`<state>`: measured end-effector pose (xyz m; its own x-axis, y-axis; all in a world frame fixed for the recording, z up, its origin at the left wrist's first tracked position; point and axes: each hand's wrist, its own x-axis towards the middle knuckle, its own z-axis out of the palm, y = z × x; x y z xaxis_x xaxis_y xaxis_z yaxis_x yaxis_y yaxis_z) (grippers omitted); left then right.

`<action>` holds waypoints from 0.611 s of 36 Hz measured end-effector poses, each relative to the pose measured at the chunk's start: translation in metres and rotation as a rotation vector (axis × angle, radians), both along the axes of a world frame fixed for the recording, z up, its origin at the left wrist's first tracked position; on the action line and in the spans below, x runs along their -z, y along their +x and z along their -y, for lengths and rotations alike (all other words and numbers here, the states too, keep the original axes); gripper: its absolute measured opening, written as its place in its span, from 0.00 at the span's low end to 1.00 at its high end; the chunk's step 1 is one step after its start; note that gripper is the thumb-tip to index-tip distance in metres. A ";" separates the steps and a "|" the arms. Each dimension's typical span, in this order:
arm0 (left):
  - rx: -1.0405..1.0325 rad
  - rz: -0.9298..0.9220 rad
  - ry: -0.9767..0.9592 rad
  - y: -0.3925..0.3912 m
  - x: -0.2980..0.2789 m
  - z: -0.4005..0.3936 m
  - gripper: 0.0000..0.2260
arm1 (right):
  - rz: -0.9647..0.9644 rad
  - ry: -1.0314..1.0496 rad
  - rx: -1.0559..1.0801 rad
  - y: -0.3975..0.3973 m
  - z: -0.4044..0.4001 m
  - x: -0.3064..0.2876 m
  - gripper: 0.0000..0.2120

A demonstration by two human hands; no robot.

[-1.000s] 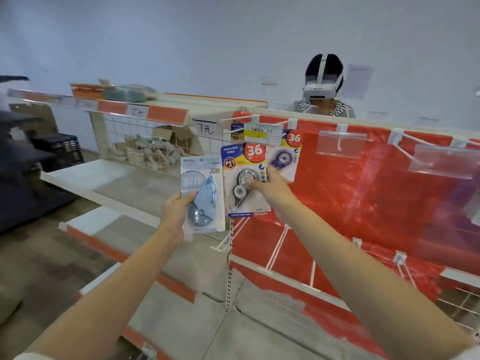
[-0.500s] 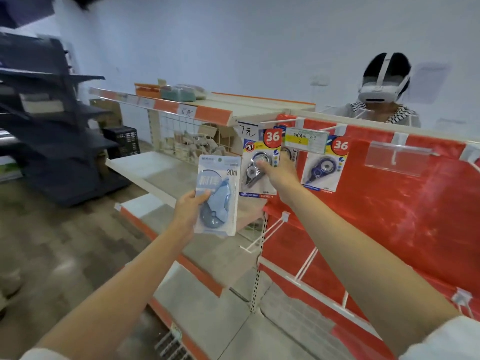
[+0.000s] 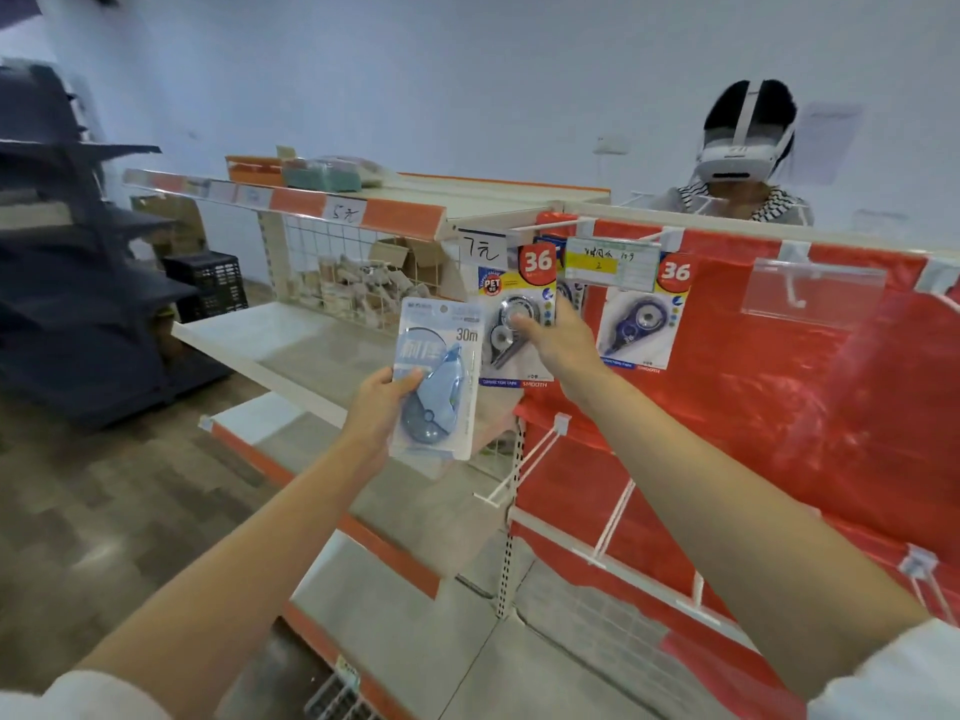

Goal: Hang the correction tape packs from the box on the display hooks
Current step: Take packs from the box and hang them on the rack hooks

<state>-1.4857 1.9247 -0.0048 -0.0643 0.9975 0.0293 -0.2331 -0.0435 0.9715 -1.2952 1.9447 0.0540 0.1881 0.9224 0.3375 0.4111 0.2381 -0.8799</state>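
Now right hand (image 3: 558,341) pinches 36 pack (image 3: 514,324) below 7元 tag (image 3: 482,246); left hand (image 3: 379,407) grips blue pack (image 3: 436,376). Risk: hang-hole misses hook, pack drops.

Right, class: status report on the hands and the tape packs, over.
Left hand grips blue pack. Right hand pinches yellow pack at the hook. Nothing in the way.

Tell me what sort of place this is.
Probably a stationery shop aisle being stocked: handwritten price tags on a shelf edge, correction tape packs hanging from display hooks on a red panel, and mostly bare shelves.
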 end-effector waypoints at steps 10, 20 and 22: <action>0.112 -0.132 -0.035 0.003 -0.004 -0.064 0.02 | 0.092 -0.056 0.175 0.003 -0.037 0.005 0.20; 0.286 -0.207 -0.021 -0.003 0.001 -0.125 0.08 | 0.010 -0.101 0.345 0.010 -0.072 0.009 0.22; 0.301 -0.199 -0.023 -0.003 0.002 -0.133 0.07 | 0.043 -0.107 0.395 0.013 -0.078 0.005 0.21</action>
